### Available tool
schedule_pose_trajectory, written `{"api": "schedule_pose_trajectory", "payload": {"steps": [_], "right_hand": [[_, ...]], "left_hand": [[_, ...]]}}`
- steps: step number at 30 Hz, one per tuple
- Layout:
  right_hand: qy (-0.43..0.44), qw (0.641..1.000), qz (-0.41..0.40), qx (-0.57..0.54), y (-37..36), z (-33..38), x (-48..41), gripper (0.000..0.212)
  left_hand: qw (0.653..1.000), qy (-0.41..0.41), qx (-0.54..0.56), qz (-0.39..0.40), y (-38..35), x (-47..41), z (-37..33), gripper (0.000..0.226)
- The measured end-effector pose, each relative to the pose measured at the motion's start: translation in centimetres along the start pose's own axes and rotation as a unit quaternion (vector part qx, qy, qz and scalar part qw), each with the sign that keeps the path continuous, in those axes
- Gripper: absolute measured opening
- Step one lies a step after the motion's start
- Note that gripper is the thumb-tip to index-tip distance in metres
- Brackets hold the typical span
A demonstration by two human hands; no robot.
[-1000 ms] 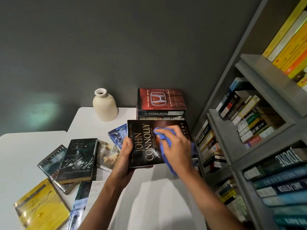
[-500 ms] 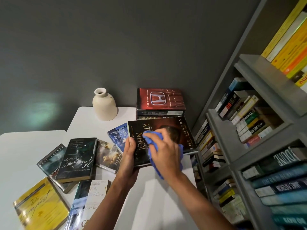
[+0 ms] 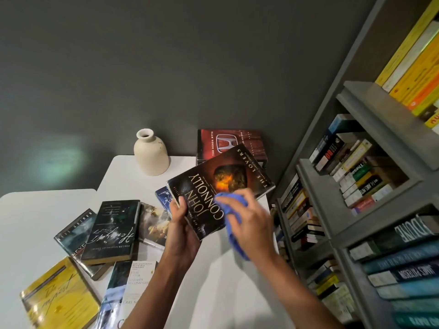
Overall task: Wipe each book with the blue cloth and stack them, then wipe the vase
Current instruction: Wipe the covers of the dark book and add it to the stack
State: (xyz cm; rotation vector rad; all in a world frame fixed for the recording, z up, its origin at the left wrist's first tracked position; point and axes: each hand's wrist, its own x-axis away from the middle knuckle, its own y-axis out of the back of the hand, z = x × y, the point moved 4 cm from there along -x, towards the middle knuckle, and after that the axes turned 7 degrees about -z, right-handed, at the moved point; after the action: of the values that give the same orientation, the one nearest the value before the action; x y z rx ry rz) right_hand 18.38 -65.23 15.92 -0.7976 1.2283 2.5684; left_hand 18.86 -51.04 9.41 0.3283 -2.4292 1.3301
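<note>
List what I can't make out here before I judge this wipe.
All head view.
1. Dark John Connolly paperback: near cover corner hidden by the crumpled blue cloth and right hand.
2. Red Honda book: what lies beneath is hidden by that paperback.
3. Small blue book: mostly covered by paperback and left hand.
4. White-and-blue book: cut off by the bottom edge.
</note>
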Motion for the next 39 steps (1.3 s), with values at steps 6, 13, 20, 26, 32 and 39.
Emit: {"api": "schedule_pose_trajectory", "payload": {"steps": [6, 13, 20, 26, 32, 39], "right_hand": [[0.033, 0.999, 0.027, -0.005, -1.5, 2.5, 1.0, 0.032], [-0.013, 1.000, 0.010, 0.003, -0.2, -0.7, -0.2, 0.034], [0.099, 0.988, 0.113, -0.048, -1.6, 4.2, 2.6, 0.037], [0.067, 0.994, 0.086, -0.030, -2.4, 4.9, -1.6, 0.038], [0.099, 0.986, 0.130, -0.045, -1.5, 4.0, 1.3, 0.039], [0.078, 0.991, 0.108, -0.009, -1.8, 3.8, -1.4, 0.035]], "left_hand": [[1.000, 0.001, 0.001, -0.009, -0.5, -0.1, 0.1, 0.062], [0.999, 0.019, -0.017, 0.032, 0.0, -0.2, 0.1, 0.101], [0.998, 0.041, -0.036, -0.034, 1.0, -0.4, 0.6, 0.064], [0.998, 0.039, -0.050, -0.003, -0.5, -0.1, 0.1, 0.063], [0.995, 0.037, -0.093, -0.019, 0.4, 0.4, 0.3, 0.075], [0.980, -0.044, -0.185, -0.065, -0.3, 0.8, 1.4, 0.067]]}}
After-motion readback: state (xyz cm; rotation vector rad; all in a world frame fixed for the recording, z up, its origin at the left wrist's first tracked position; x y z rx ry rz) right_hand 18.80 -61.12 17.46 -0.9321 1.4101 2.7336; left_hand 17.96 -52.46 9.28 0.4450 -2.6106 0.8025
